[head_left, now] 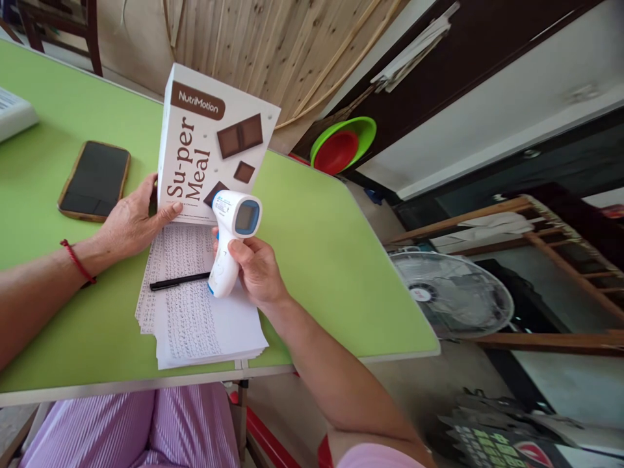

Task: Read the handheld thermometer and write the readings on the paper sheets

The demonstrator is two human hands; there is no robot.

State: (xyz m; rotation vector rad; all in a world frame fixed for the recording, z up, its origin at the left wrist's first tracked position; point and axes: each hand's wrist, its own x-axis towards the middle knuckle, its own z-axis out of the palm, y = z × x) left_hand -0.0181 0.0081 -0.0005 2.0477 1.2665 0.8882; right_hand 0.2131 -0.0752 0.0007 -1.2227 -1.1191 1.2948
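My left hand [134, 218] grips the lower left corner of a white box [199, 146] with chocolate pictures and brown lettering, its thumb on the front face. The box is tilted up above the green table. In my right hand [258, 266] is a white and blue infrared thermometer [227, 260], held by its handle in front of the box's lower edge, its small screen facing me. Beneath the thermometer lie stacked sheets of handwritten paper [195, 331], partly covered by the box and my right hand. A black pen [178, 281] rests across the sheets.
A phone [95, 179] in a brown-edged case lies on the green table [331, 279], left of the box. A white object [14, 114] sits at the far left. Beyond the right edge stand a fan [451, 296] and red and green basins [344, 146].
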